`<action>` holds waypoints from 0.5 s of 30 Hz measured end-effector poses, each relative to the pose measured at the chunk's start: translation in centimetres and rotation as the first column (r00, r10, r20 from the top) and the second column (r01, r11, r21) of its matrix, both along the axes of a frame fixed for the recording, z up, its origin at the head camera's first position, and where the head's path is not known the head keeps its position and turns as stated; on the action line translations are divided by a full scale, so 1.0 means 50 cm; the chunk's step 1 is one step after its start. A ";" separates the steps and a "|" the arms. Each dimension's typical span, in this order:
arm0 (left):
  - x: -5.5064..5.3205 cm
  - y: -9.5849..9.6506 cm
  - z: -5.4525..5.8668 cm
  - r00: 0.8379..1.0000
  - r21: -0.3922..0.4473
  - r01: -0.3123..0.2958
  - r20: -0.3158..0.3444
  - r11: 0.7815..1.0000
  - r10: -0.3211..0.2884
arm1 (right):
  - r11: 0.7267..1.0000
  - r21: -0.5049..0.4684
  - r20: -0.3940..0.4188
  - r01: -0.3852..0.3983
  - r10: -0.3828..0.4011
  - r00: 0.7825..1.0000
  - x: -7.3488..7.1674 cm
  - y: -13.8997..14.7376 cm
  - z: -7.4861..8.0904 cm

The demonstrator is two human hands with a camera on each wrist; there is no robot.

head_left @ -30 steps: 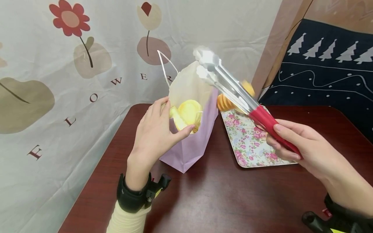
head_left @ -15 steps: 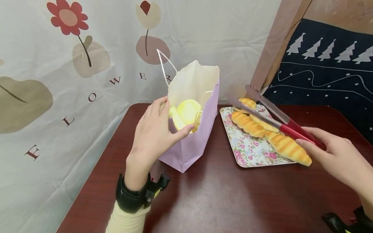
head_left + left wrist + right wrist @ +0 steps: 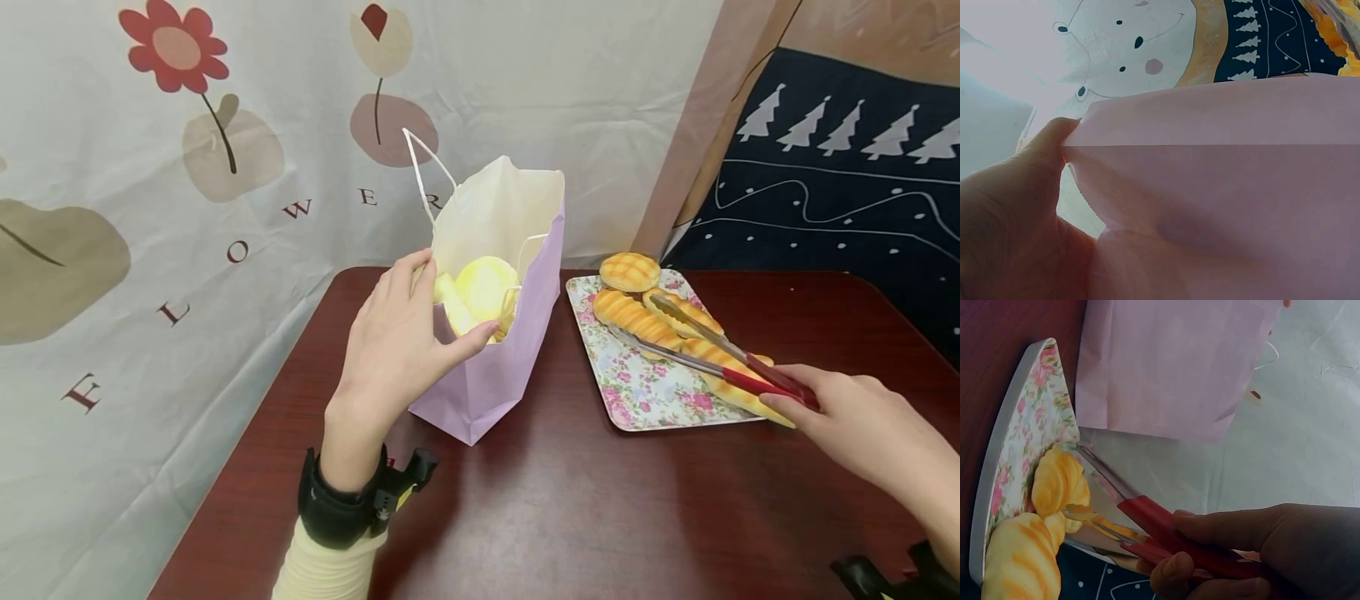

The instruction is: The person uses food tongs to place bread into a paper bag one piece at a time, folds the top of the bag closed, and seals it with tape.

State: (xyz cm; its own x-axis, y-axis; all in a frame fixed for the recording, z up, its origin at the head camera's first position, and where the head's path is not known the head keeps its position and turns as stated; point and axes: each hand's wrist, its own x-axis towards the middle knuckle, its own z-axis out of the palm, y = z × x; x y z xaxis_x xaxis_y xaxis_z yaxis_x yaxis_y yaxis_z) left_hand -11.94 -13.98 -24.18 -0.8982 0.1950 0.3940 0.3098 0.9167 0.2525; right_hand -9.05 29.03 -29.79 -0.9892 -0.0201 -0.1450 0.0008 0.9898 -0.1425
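My left hand (image 3: pixel 390 342) holds the near left rim of a lilac paper bag (image 3: pixel 491 379), thumb stretched along the opening. Inside the bag lie pale yellow bread pieces (image 3: pixel 486 287), partly hidden by its front wall. In my right hand (image 3: pixel 870 421) I grip red-handled metal tongs (image 3: pixel 780 385), their arms spread. The tongs' ends reach down to either side of a twisted bread roll (image 3: pixel 630 315) on a floral tray (image 3: pixel 652 404); whether they touch it I cannot tell. Under the tongs lies another long roll (image 3: pixel 738 398). The right wrist view shows the tongs (image 3: pixel 1166 537) beside the rolls.
A round scored bun (image 3: pixel 630 272) sits at the tray's far corner, and an oval bread piece (image 3: pixel 678 307) lies beside the twisted roll. The bag's white string handle (image 3: pixel 415 167) stands up on the left. Behind the dark wooden table (image 3: pixel 555 500) hangs a printed white cloth (image 3: pixel 300 100).
The tongs have gone from above the bag, rightward and down to the twisted roll on the tray; the blur has cleared. My left hand stays on the bag.
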 end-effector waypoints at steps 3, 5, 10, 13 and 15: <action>0.000 0.001 0.000 1.000 0.001 0.001 0.003 1.000 -0.001 | 1.000 0.021 0.012 0.012 -0.013 1.000 -0.004 -0.001 -0.005; 0.000 0.001 0.000 1.000 0.001 0.001 0.006 1.000 -0.001 | 0.999 0.037 0.009 0.022 -0.022 1.000 -0.005 0.000 -0.009; 0.000 0.001 0.000 1.000 0.001 -0.002 0.007 1.000 0.002 | 0.995 0.094 -0.013 0.034 -0.033 0.999 -0.006 0.002 -0.018; 0.000 0.002 0.000 1.000 -0.001 -0.005 0.008 1.000 0.005 | 0.994 0.102 -0.023 0.037 -0.035 0.999 -0.003 0.002 -0.019; 0.000 0.002 0.000 1.000 -0.003 -0.008 0.011 1.000 0.008 | 0.995 0.089 -0.036 0.041 -0.038 0.999 -0.001 0.002 -0.018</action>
State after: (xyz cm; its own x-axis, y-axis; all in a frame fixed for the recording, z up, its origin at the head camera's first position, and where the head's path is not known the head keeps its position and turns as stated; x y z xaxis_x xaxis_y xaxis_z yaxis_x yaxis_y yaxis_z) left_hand -11.94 -13.90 -24.19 -0.9039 0.1887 0.3839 0.2996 0.9199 0.2531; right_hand -9.08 29.11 -30.69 -0.9934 0.0306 -0.1102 0.0367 0.9979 -0.0535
